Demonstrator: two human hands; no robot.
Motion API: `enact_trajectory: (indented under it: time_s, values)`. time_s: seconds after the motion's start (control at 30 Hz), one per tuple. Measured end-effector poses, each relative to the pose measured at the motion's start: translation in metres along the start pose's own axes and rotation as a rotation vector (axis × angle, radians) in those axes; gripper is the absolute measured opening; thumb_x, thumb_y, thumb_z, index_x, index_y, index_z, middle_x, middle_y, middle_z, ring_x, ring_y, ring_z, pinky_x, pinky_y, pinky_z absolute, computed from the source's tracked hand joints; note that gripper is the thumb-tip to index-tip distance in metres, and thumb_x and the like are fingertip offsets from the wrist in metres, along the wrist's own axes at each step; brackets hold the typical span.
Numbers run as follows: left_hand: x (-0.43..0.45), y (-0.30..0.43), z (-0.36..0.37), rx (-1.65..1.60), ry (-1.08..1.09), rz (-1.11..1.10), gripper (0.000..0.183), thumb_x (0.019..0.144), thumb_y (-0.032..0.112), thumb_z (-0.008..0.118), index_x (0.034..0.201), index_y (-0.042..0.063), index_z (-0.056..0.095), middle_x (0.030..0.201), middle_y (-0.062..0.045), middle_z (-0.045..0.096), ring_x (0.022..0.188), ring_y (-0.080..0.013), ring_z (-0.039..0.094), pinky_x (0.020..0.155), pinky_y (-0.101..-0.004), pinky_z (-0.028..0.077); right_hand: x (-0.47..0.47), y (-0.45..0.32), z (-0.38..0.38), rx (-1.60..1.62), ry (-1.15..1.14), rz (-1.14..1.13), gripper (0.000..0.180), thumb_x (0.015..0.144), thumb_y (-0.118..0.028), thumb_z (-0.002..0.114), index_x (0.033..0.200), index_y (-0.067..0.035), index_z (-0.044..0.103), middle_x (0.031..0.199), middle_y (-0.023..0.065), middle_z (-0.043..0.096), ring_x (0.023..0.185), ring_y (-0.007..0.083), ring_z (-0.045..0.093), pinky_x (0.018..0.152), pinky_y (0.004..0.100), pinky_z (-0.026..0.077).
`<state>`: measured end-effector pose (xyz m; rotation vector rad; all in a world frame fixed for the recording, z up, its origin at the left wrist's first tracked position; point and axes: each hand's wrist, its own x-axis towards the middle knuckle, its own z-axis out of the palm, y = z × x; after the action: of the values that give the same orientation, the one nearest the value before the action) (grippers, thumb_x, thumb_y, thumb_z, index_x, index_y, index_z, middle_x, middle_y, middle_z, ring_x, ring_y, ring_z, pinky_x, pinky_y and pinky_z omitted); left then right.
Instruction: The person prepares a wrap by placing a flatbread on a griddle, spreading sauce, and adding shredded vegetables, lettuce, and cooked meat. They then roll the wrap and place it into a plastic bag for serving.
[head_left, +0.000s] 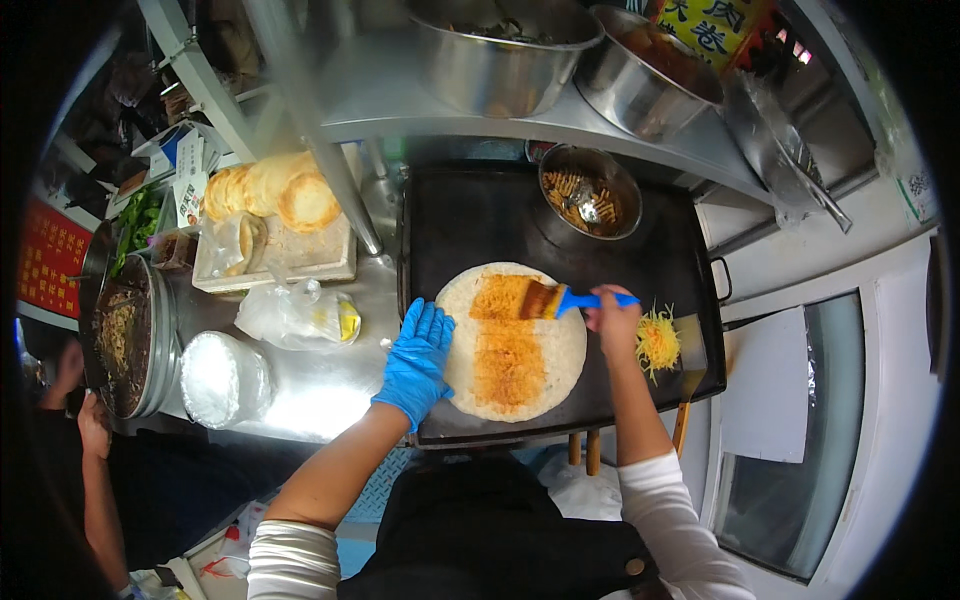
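A round flatbread (457, 345) lies on the black griddle (465, 217), with a broad band of orange-brown sauce (510, 367) down its middle. My right hand (616, 322), bare, grips the blue handle of a basting brush (574, 301); its sauce-stained bristles touch the upper part of the band. My left hand (420, 360), in a blue glove, rests at the flatbread's left edge, fingers extended, holding nothing. Right of the flatbread, shredded yellow vegetable (658, 341) lies on the griddle beside a metal scraper (691, 349). A steel bowl (590, 191) of brown strips with a spoon stands at the back.
Left of the griddle are a tray (300, 266) of flat breads, a plastic bag (300, 315), a wrapped stack of white round items (225, 379) and a large pot (124, 337). Steel pots (510, 67) stand on the shelf above. Another person's forearm (97, 480) is at far left.
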<state>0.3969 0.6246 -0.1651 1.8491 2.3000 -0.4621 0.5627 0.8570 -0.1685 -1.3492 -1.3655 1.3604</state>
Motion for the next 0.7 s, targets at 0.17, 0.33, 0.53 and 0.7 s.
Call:
enact_trajectory:
  time_s: [0.17, 0.33, 0.53, 0.7]
  values:
    - [-0.002, -0.001, 0.0, 0.014, 0.01, 0.025, 0.106, 0.066, 0.061, 0.069, 0.144, -0.001, 0.032, 0.149, -0.02, 0.033, 0.144, -0.0325, 0.02, 0.119, -0.0491, 0.0, -0.028, 0.019, -0.008, 0.183, -0.529, -0.029, 0.017, 0.094, -0.017, 0.056, 0.093, -0.002, 0.064, 0.065, 0.0064, 0.061, 0.05, 0.0116, 0.057, 0.045, 0.0234, 0.047]
    - [-0.003, -0.002, -0.002, 0.033, 0.029, 0.028, 0.105, 0.067, 0.062, 0.068, 0.143, -0.002, 0.033, 0.149, -0.02, 0.033, 0.143, -0.0337, 0.02, 0.119, -0.0499, 0.0, -0.043, 0.037, -0.05, 0.045, -0.043, 0.045, 0.019, 0.096, -0.017, 0.052, 0.094, 0.0, 0.061, 0.063, 0.0081, 0.06, 0.046, 0.0131, 0.054, 0.043, 0.0259, 0.045]
    - [-0.007, -0.002, -0.004, 0.102, 0.009, 0.059, 0.106, 0.068, 0.066, 0.065, 0.143, -0.003, 0.034, 0.148, -0.021, 0.035, 0.143, -0.035, 0.02, 0.118, -0.0522, -0.001, -0.093, 0.068, -0.061, 0.106, -0.292, 0.051, 0.014, 0.094, -0.012, 0.056, 0.096, 0.001, 0.059, 0.069, 0.0119, 0.063, 0.051, 0.0162, 0.059, 0.043, 0.0272, 0.047]
    - [-0.01, -0.01, -0.012, 0.035, 0.03, 0.094, 0.102, 0.068, 0.065, 0.065, 0.14, -0.002, 0.039, 0.144, -0.021, 0.041, 0.141, -0.0358, 0.023, 0.118, -0.0523, -0.001, -0.098, 0.006, -0.145, 0.346, -0.014, 0.125, 0.018, 0.094, -0.018, 0.057, 0.091, -0.001, 0.058, 0.071, 0.0105, 0.064, 0.049, 0.0157, 0.058, 0.039, 0.0251, 0.047]
